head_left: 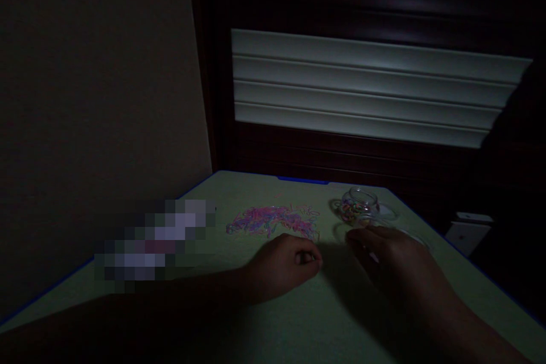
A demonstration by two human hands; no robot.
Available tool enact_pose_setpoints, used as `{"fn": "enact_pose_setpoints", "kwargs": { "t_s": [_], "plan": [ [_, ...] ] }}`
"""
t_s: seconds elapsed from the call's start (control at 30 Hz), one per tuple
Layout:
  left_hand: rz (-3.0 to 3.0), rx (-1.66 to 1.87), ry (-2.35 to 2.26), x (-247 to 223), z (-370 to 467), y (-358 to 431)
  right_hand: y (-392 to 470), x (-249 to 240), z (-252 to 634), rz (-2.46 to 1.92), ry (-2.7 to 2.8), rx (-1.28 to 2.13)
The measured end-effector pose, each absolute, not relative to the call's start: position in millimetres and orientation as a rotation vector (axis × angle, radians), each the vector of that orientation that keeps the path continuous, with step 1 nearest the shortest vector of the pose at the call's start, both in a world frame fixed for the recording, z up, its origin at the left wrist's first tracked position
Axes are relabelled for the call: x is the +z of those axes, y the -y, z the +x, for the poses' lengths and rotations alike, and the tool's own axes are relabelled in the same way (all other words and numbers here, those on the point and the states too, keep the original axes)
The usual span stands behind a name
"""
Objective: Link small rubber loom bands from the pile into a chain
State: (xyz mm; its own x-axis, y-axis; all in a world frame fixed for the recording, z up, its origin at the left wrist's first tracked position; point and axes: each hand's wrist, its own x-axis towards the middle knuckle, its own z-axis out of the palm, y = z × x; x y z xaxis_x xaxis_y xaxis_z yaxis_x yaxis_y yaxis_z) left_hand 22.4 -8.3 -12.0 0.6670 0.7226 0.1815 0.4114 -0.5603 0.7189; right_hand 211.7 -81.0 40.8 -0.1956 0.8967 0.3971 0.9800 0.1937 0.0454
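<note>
While the left hand (279, 266) curls near coloured bands (267, 218), the right hand (394, 256) bends near a clear jar (360, 203); whether fingers grasp anything, I cannot tell.

Blue-edged table (298, 324), loose pinkish-purple bands (273, 220) in a heap, clear jar (359, 205), pixelated patch (157, 245)

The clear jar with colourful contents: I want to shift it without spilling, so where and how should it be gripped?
Probably around the jar, on its rounded body below the rim, coming from the person's left: it looks upright and open-topped, and the right hand is in front, towards the right.
</note>
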Motion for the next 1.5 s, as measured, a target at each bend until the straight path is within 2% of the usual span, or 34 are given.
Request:
{"fn": "enact_pose_setpoints", "kwargs": {
  "t_s": [0.17, 0.33, 0.6, 0.8, 1.5],
  "plan": [
    [2.234, 0.623, -0.865, -9, 23, 9, 80, 35, 209, -1.671, 2.290, -0.200],
    [2.290, 0.646, -0.865, -7, 22, 9, 81, 38, 207, -1.633, 2.314, -0.133],
    [2.546, 0.695, -0.892, 0, 12, -4, 80, 34, 209, -1.617, 2.312, -0.123],
    [2.751, 0.703, -1.162, 0, 3, -12, 81, 37, 208, -1.623, 2.304, -0.085],
    [2.777, 0.687, -1.412, -5, 8, -23, 83, 37, 207, -1.619, 2.299, -0.067]
  ]
}}
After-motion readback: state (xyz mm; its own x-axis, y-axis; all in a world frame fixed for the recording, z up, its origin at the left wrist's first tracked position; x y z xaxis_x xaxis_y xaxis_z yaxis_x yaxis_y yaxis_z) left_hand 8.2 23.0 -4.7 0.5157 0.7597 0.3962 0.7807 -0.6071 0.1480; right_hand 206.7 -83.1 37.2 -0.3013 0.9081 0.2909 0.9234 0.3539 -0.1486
